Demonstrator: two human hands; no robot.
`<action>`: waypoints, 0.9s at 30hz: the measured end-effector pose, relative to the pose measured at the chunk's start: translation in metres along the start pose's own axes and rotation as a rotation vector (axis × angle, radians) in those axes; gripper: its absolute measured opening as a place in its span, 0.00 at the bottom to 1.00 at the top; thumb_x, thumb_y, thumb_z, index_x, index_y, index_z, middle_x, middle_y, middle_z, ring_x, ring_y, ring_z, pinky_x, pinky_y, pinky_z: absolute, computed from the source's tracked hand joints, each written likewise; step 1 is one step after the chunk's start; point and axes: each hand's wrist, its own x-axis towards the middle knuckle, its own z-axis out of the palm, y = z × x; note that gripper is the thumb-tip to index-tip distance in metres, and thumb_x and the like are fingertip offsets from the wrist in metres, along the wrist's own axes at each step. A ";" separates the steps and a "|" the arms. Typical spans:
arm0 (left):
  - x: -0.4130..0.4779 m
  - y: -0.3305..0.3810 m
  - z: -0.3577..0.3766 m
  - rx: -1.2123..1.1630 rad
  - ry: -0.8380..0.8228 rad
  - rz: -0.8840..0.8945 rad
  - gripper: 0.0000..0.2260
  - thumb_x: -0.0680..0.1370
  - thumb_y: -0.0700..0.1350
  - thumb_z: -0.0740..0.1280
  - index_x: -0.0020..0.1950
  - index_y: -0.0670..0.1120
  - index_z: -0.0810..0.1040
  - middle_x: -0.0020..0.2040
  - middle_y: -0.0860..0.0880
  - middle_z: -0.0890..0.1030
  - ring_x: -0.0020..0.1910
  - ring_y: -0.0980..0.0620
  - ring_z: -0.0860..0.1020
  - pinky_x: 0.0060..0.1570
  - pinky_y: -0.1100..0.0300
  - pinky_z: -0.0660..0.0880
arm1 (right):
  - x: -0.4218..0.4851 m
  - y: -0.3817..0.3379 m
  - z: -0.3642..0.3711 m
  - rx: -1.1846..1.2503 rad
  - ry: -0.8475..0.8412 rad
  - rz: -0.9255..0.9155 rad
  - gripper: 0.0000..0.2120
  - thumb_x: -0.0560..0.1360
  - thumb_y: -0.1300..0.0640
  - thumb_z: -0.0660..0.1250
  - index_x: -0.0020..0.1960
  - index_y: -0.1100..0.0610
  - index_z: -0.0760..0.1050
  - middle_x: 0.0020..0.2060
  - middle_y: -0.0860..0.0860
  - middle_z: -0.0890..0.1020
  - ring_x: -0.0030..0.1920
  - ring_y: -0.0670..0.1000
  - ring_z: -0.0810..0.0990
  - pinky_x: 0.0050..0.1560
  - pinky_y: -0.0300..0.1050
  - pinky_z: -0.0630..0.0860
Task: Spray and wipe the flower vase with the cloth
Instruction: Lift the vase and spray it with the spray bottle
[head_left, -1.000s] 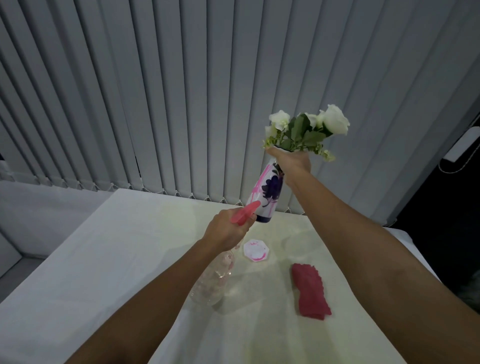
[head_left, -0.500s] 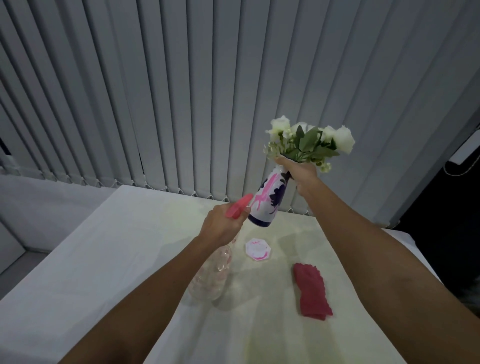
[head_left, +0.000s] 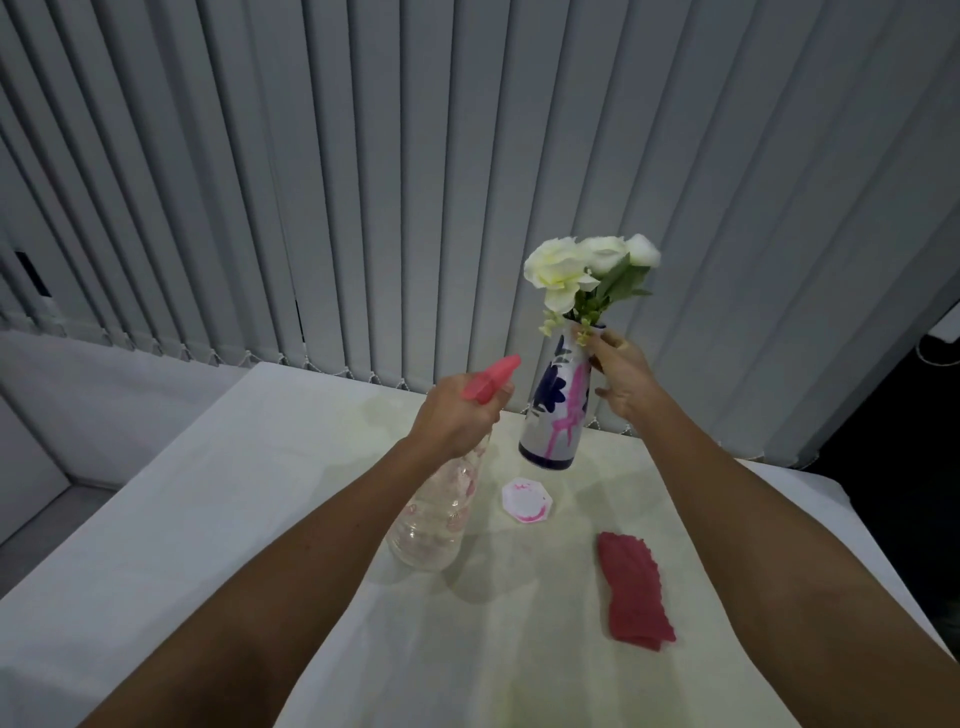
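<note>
Vase (head_left: 553, 415) first: a white flower vase painted with dark blue blooms and streaked with pink runs down its lower side, held in the air above the table (head_left: 208, 519), tilted slightly with its base toward the left. It holds white roses (head_left: 563, 265) with green leaves, the stems crowding its narrow mouth. The right hand (head_left: 621, 376) pinches the vase at the neck, fingers closed around the rim end. The left hand (head_left: 457, 415) is wrapped around the neck of a clear spray bottle (head_left: 436, 519), whose pink nozzle (head_left: 493, 376) points toward the vase from just beside it — how much liquid is in the bottle cannot be told. The bottle's base hangs low over the table; whether it touches is unclear.

Below the vase lies a small white octagonal coaster (head_left: 525, 499) smeared with pink. The red cloth (head_left: 634, 592) lies folded on the table to the right, well apart from both hands. The white-covered table is bare on its left half and along its near edge; its far edge meets grey vertical blinds (head_left: 363, 182), and its right edge drops off into a dark gap.
</note>
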 end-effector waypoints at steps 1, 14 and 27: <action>0.000 -0.001 0.001 0.028 -0.013 0.001 0.22 0.79 0.60 0.58 0.61 0.45 0.78 0.38 0.48 0.82 0.37 0.48 0.82 0.45 0.47 0.80 | 0.000 -0.001 0.000 0.017 0.000 -0.002 0.08 0.70 0.44 0.74 0.45 0.47 0.80 0.46 0.45 0.82 0.55 0.50 0.76 0.58 0.57 0.66; 0.000 -0.028 -0.008 -0.159 -0.067 -0.049 0.19 0.78 0.60 0.61 0.65 0.54 0.76 0.37 0.51 0.82 0.37 0.49 0.82 0.46 0.49 0.81 | 0.005 0.004 -0.007 0.030 -0.032 -0.001 0.15 0.68 0.43 0.74 0.50 0.49 0.79 0.51 0.48 0.82 0.55 0.50 0.78 0.63 0.59 0.66; -0.013 -0.054 -0.021 -0.318 -0.013 -0.076 0.16 0.78 0.54 0.64 0.66 0.57 0.76 0.38 0.47 0.81 0.34 0.54 0.80 0.37 0.62 0.77 | 0.015 0.016 0.000 -0.007 -0.004 -0.021 0.12 0.70 0.49 0.75 0.49 0.52 0.78 0.47 0.48 0.82 0.48 0.46 0.79 0.46 0.41 0.71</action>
